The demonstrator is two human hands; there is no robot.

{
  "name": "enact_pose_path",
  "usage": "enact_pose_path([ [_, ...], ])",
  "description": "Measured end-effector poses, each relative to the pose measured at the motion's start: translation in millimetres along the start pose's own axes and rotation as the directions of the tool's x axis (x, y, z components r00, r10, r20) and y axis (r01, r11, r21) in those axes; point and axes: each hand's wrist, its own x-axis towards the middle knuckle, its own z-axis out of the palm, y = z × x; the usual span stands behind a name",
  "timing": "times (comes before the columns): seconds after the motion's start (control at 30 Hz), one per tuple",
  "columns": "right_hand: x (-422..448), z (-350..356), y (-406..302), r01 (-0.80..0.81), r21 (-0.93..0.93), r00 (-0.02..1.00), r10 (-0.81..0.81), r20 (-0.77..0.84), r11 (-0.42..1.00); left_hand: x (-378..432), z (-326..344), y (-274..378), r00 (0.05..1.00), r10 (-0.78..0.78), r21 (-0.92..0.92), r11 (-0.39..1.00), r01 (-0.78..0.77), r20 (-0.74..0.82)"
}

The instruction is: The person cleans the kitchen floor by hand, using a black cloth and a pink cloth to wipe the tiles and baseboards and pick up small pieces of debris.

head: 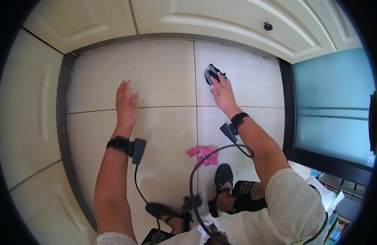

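My right hand (pixel 222 92) rests its fingers on a bunched grey and black cloth (pixel 212 73), which lies on the pale floor tiles (pixel 164 73) towards the cabinets. Part of the cloth is covered by the fingers. To the left, my left hand (pixel 126 102) holds nothing; its fingers point forward and its thumb stands off to the side. Whether that hand touches the floor, I cannot tell. A crumpled pink cloth (pixel 208 155) lies on the tiles just in front of my right shoe (pixel 223 176).
Cream cabinet doors (pixel 93 18) border the floor in front and on the left, above a grey plinth (pixel 62 101). On the right stands a black-framed blue glass panel (pixel 332 88). A dark fluffy clump (pixel 188 203) lies between my shoes. A black cable (pixel 193 174) loops before me.
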Motion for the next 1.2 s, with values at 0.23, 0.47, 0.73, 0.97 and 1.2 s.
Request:
enact_pose_path([
  [0.23,101,19,-61,0.164,0.439,0.975,-0.078,-0.207,0.883,35,63,6,0.999,-0.046,0.419,0.907,0.039,0.006],
  [0.47,154,77,-96,0.209,0.282,0.969,-0.237,0.066,0.936,30,76,22,0.999,-0.047,0.483,0.874,0.048,-0.014],
  [0.73,82,25,152,-0.22,0.043,0.961,0.224,-0.16,0.975,32,75,28,0.999,-0.047,0.495,0.868,0.037,0.006],
  [0.97,80,-14,132,-0.343,0.118,0.903,0.361,-0.234,0.932,34,78,30,0.998,-0.049,0.501,0.865,0.024,0.036],
  [1.2,51,32,-71,0.187,0.289,0.979,-0.203,0.027,0.939,34,78,21,1.0,0.001,0.508,0.861,-0.012,0.021],
])
